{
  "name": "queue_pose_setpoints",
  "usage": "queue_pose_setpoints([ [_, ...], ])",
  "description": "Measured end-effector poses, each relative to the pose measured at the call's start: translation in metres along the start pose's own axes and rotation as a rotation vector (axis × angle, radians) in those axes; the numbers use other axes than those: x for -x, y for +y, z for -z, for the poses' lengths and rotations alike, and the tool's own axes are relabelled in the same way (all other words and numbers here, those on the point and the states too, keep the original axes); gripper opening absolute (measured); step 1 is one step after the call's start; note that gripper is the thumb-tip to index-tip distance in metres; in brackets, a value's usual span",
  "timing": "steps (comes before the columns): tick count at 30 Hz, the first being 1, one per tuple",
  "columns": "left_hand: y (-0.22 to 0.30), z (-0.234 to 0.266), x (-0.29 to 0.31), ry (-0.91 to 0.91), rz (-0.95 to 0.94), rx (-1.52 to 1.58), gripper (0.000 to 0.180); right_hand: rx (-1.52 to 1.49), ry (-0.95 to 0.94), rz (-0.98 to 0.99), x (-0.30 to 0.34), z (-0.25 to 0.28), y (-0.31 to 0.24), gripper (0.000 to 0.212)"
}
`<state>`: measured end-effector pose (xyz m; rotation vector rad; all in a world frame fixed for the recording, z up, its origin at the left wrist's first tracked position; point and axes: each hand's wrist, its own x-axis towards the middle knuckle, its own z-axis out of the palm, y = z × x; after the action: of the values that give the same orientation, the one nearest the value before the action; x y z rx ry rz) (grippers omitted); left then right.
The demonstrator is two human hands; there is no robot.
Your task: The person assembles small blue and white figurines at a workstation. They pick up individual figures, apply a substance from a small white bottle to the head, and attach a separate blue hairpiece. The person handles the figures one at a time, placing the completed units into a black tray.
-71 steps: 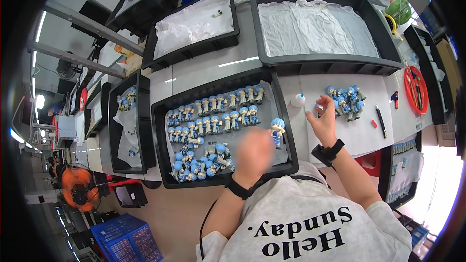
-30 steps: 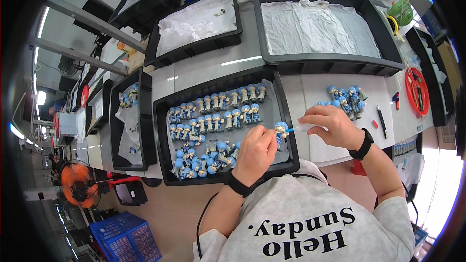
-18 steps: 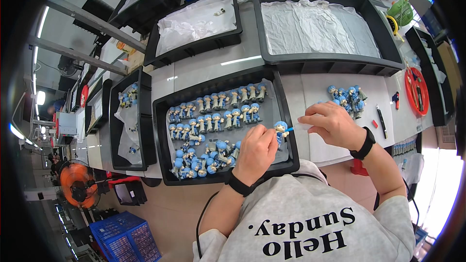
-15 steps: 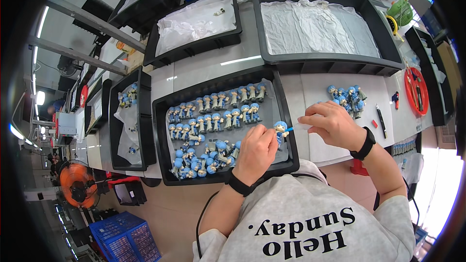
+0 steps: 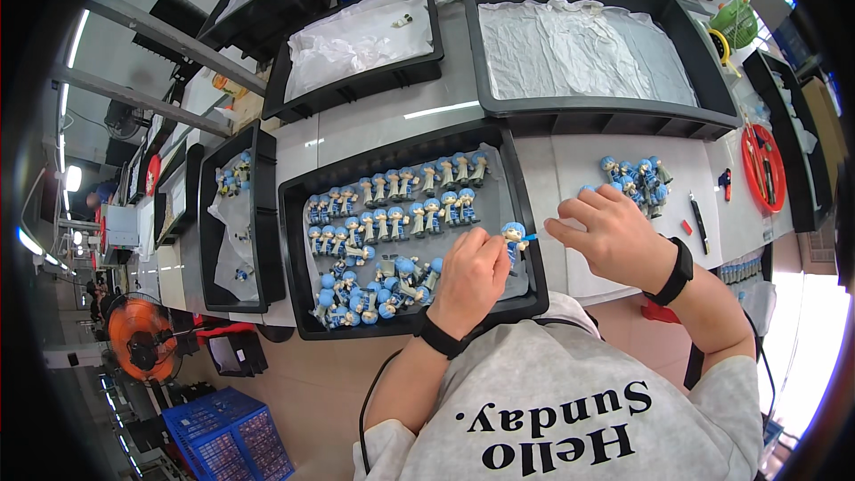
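Between the thumb and fingers of my left hand (image 5: 472, 278) is a small blue-haired figurine (image 5: 514, 233), held upright over the right end of a black tray (image 5: 538, 289). A thin light-blue piece (image 5: 532, 237) juts from the figurine's right side. My right hand (image 5: 619, 239) is just right of that piece, its fingers drawn together in a pinch. Whatever lies between those fingertips is too small to make out. Inside the tray, similar figurines (image 5: 392, 223) stand in rows at the back, and others lie heaped near the front.
More figurines (image 5: 634, 180) lie on a white sheet beyond my right hand, beside a black pen (image 5: 699, 224). A red oval dish (image 5: 762, 169) with tools is at the far right. Paper-lined black trays (image 5: 606, 116) stand behind, and another tray (image 5: 267, 258) is at left.
My right hand has shifted slightly, and its fingertips look more closed beside the light-blue piece. My left hand and the figurine have hardly moved.
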<state>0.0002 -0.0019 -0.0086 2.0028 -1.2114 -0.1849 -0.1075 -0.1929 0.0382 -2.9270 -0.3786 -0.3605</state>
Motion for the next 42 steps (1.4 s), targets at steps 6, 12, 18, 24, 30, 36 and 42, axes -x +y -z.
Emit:
queue_pose_setpoints([
  [6, -0.001, -0.001, -0.001, 0.002, 0.005, 0.006, 0.005, 0.103, 0.0, 0.049, -0.007, 0.007, -0.009, 0.018],
  [12, -0.004, -0.003, 0.0, 0.027, -0.019, -0.028, 0.007, 0.175, -0.013, 0.082, -0.009, 0.009, -0.012, 0.015],
  [18, -0.007, -0.004, 0.0, 0.054, -0.012, 0.003, 0.01, 0.024, 0.034, -0.015, -0.003, 0.0, -0.004, 0.021],
  [24, -0.008, -0.003, 0.0, 0.1, 0.02, 0.045, 0.012, -0.639, 0.168, -0.484, 0.027, -0.031, 0.014, 0.036],
  [30, -0.007, -0.008, 0.0, 0.16, 0.009, 0.095, 0.011, -1.012, 0.518, -0.793, 0.086, -0.126, 0.029, 0.04],
  [36, -0.007, -0.01, -0.002, 0.18, -0.015, 0.076, 0.012, -0.966, 0.646, -0.93, 0.103, -0.157, 0.017, 0.035],
  [42, -0.003, -0.011, -0.003, 0.207, -0.014, 0.073, 0.014, -0.75, 0.618, -0.864, 0.095, -0.153, -0.003, 0.031],
])
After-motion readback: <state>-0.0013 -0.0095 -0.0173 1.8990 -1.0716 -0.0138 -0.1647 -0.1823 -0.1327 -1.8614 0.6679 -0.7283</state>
